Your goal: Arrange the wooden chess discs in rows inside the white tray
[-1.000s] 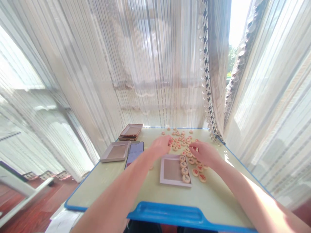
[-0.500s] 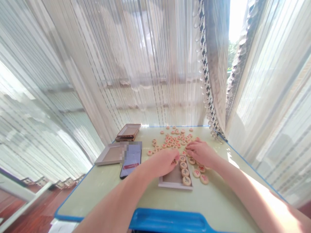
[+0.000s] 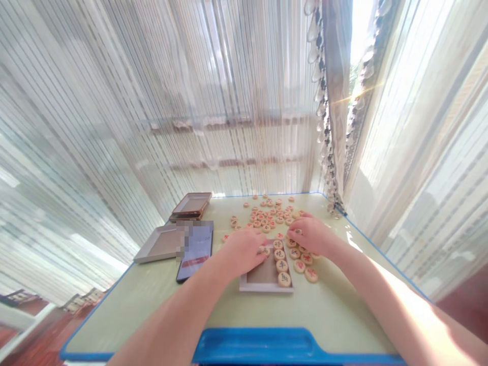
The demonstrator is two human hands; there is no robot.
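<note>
My left hand [image 3: 247, 249] is over the left side of a shallow open box [image 3: 263, 274], thumb and fingers apart beside a black-marked Chinese chess piece [image 3: 265, 251]. Along the box's right wall, several black-marked pieces [image 3: 281, 266] stand in a column. To the right of the box, my right hand [image 3: 311, 235] has its fingers curled round another chess piece [image 3: 298, 232], which is partly hidden by them. Under and in front of that hand lie loose pieces, including red-marked ones [image 3: 311, 274].
Many loose chess pieces [image 3: 261, 217] spread over the table's far half. A phone [image 3: 197, 251] overlaps a grey box lid [image 3: 158, 245] on the left, with stacked trays [image 3: 191, 204] behind. A blue tray [image 3: 255, 345] edges the near side; curtains [image 3: 229, 152] hang beyond.
My left fingers have opened from a pinch, and the black-marked piece now shows beside them in the box. My right fingers have curled in around a piece. The view has shifted slightly.
</note>
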